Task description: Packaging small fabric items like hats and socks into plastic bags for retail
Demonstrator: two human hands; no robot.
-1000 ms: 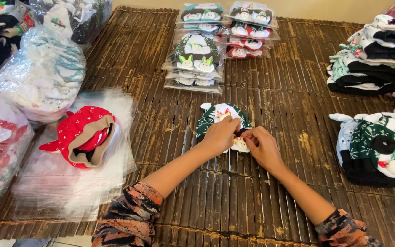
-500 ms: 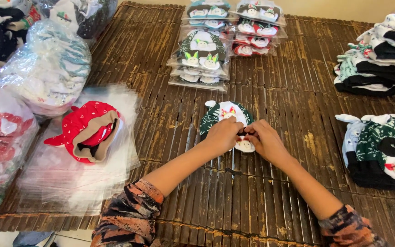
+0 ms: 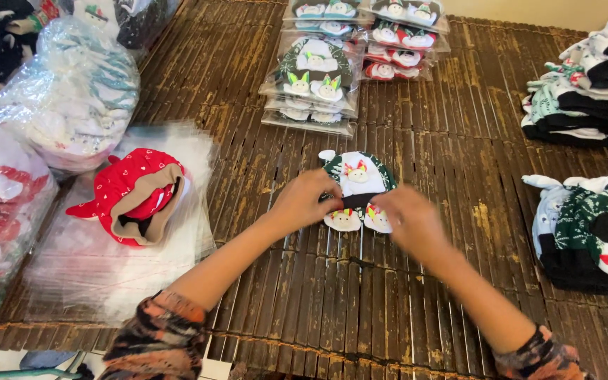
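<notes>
While both hands, left hand (image 3: 302,203) and right hand (image 3: 411,222), pinch the soft, light green knit set (image 3: 358,184), its edges seem the easiest hold.

A dark slatted bamboo worktop (image 3: 416,295) fills nearly the whole view, its strips worn and flecked with yellowish patches. Beyond its far right corner runs a strip of pale cream wall (image 3: 529,10). The light is soft and even, without hard shadows.

A slatted bamboo table (image 3: 431,295) carries bagged hat stacks (image 3: 314,77) and clear bags (image 3: 114,260).
</notes>
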